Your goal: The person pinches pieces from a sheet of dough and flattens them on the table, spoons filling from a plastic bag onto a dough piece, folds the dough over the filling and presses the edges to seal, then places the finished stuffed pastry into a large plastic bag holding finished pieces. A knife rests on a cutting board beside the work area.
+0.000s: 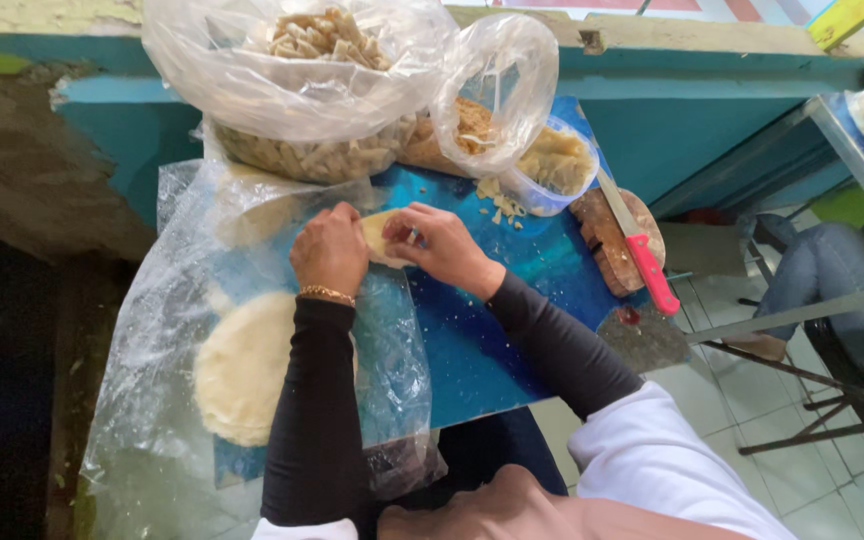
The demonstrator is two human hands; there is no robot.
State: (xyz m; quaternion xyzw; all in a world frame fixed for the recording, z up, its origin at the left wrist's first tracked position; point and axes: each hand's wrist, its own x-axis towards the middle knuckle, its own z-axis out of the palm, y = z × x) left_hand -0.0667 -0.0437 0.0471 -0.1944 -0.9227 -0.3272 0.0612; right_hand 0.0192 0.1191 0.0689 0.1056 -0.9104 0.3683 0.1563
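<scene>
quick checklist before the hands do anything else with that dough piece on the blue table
1. Dough piece held by both the left hand and right hand: ok.
2. Filling tub open, near the right hand: ok.
3. Knife lying on the wooden board, apart from the hands: ok.
4. Large dough round on plastic sheet: ok.
5. Filling already inside the piece: cannot tell.
</scene>
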